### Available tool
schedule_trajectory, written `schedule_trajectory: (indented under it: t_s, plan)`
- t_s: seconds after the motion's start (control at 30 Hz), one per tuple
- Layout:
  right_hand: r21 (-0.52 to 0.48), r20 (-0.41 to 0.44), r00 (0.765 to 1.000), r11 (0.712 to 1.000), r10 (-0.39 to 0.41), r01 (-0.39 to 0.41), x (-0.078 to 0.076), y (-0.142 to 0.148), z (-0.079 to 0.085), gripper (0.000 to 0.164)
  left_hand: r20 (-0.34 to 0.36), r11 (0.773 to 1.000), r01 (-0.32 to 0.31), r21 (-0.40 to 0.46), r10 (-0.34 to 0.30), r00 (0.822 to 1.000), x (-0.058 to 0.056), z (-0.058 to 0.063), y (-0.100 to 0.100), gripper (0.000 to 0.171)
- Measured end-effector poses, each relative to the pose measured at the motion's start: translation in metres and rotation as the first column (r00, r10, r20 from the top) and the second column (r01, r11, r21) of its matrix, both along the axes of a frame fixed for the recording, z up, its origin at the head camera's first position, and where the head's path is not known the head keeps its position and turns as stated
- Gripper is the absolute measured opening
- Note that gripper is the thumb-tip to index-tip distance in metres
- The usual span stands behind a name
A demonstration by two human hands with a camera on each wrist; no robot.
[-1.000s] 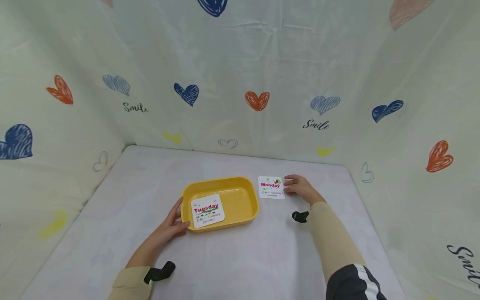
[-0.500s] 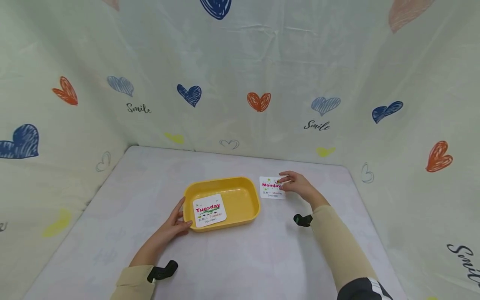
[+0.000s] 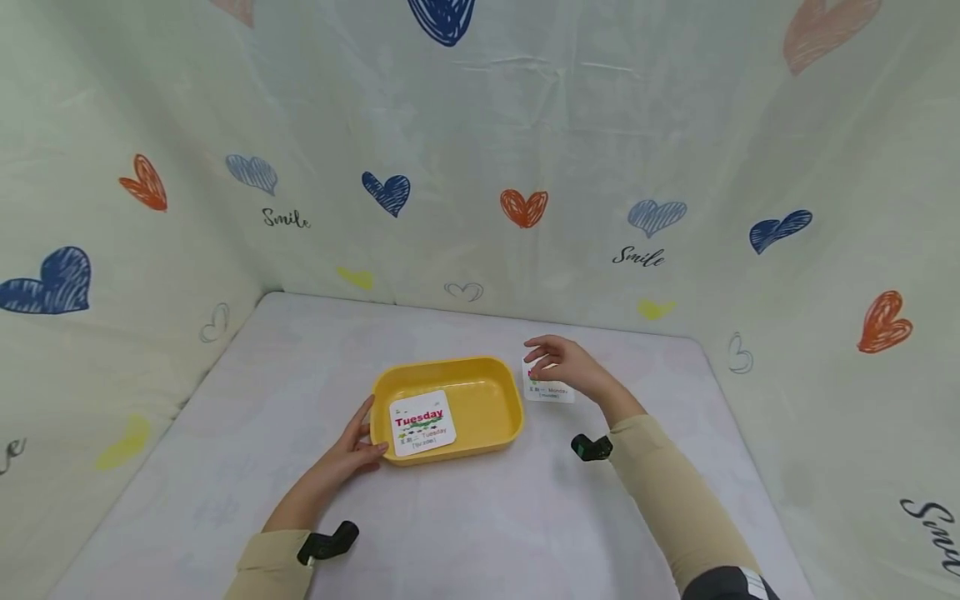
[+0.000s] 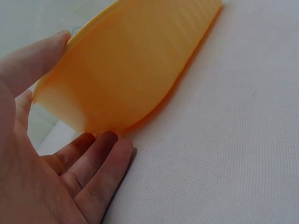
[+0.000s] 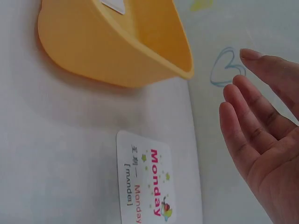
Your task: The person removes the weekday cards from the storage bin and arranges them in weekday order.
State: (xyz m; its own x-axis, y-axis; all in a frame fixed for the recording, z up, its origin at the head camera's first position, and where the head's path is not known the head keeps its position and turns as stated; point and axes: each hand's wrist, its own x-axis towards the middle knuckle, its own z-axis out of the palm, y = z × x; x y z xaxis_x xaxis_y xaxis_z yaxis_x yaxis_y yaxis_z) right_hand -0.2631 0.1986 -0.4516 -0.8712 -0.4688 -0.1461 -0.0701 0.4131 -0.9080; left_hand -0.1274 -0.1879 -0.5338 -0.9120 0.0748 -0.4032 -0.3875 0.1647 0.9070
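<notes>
A yellow tray (image 3: 486, 408) stands on the white table, its rim upward. Inside its left half lies a white card printed "Tuesday" (image 3: 422, 422). My left hand (image 3: 345, 454) holds the tray's left end, thumb at the rim; in the left wrist view the fingertips (image 4: 122, 147) meet the lower wall near the tabletop. To the right of the tray a white "Monday" card (image 5: 145, 182) lies flat on the table. Above it hovers my right hand (image 3: 566, 367), its fingers loosely extended and holding nothing. From the head view this hand covers the card's upper part.
A pale curtain (image 3: 450, 125) with printed hearts and "Smile" words rises behind the table (image 3: 480, 533) and along both sides. Each wrist wears a small black camera, one (image 3: 328, 542) on the left and one (image 3: 591, 447) on the right.
My right hand has moved left from beside the "Monday" card to over it, and the card stays on the table. The left hand keeps its place at the tray; the view shifts slightly.
</notes>
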Motion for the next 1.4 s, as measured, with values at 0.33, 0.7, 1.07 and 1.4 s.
schedule_trajectory:
  t_s: [0.33, 0.7, 1.07, 1.4]
  plan:
    - [0.02, 0.019, 0.99, 0.99, 0.139, -0.14, 0.009, -0.043, 0.008, 0.052, -0.001, 1.0, -0.002, 0.001, 0.002, 1.0, 0.001, 0.001, -0.003, 0.095]
    - [0.137, 0.058, 0.927, 0.916, 0.371, -0.376, 0.011, -0.075, 0.001, 0.056, -0.006, 1.0, -0.012, -0.007, 0.012, 1.0, 0.001, 0.001, 0.002, 0.095]
    - [0.131, 0.068, 0.908, 0.899, 0.413, -0.418, 0.001, -0.103, -0.005, 0.052, -0.003, 1.0, -0.002, -0.011, 0.002, 1.0, 0.002, 0.001, 0.001, 0.096]
    - [0.136, 0.097, 0.899, 0.889, 0.428, -0.438, -0.004, -0.124, -0.016, 0.047, -0.019, 1.0, -0.018, 0.002, 0.018, 1.0, 0.002, 0.004, 0.001, 0.095]
